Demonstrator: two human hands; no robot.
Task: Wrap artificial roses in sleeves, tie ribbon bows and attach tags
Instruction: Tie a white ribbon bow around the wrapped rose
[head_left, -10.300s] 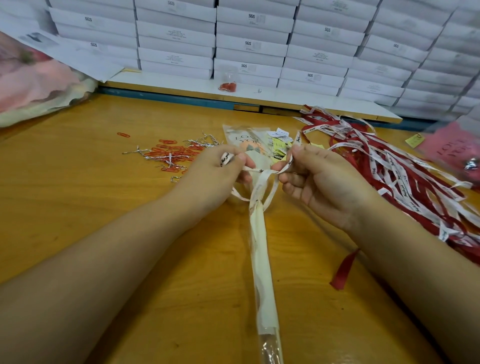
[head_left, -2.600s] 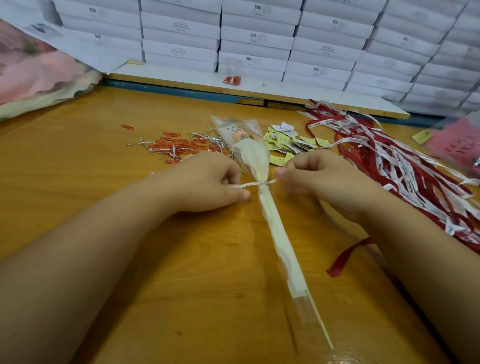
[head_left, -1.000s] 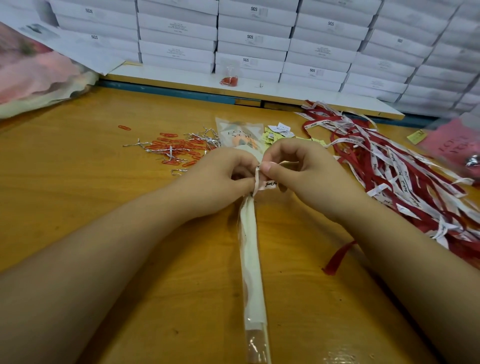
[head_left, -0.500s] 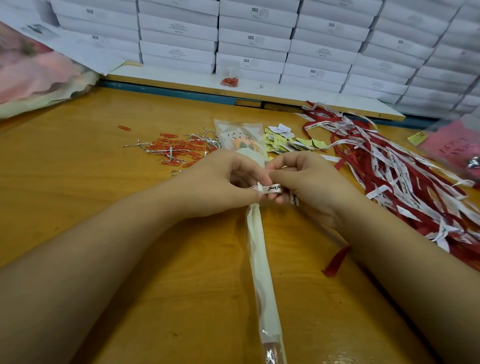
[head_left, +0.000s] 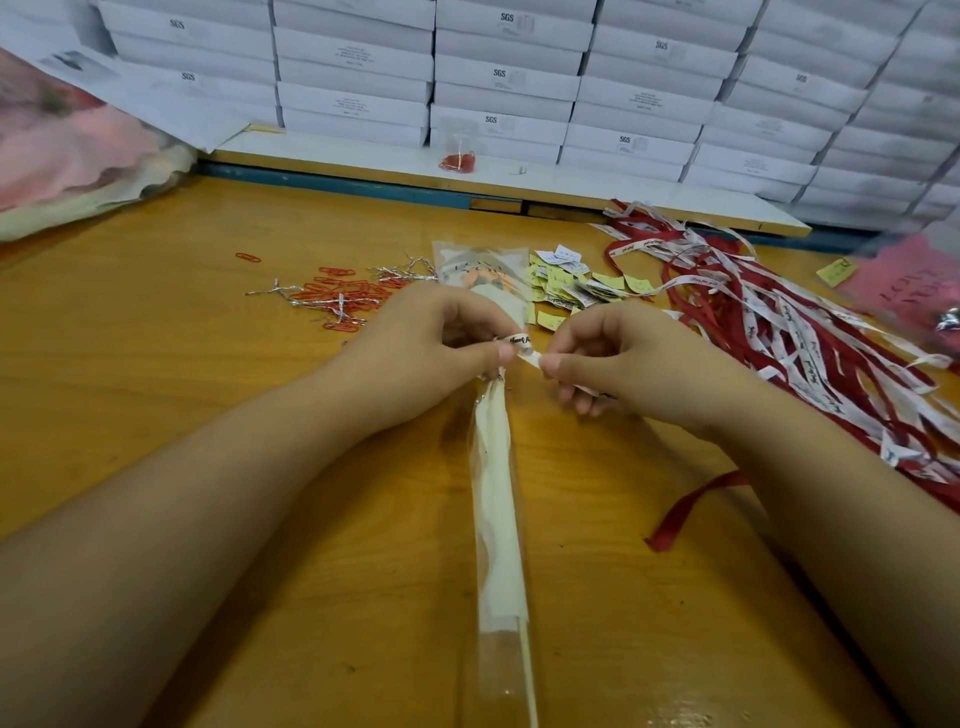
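Head view: the sleeved rose is laid lengthwise on the counter, and at its neck a white printed ribbon is pinched by the left hand and the right hand, both closed on the strip, so the bow-tying step is judged to be in hand. A loop pulled snug is probably called for next, then a tag from the tags just beyond the rose. The knot is hidden by the fingers, and the bloom is largely covered.
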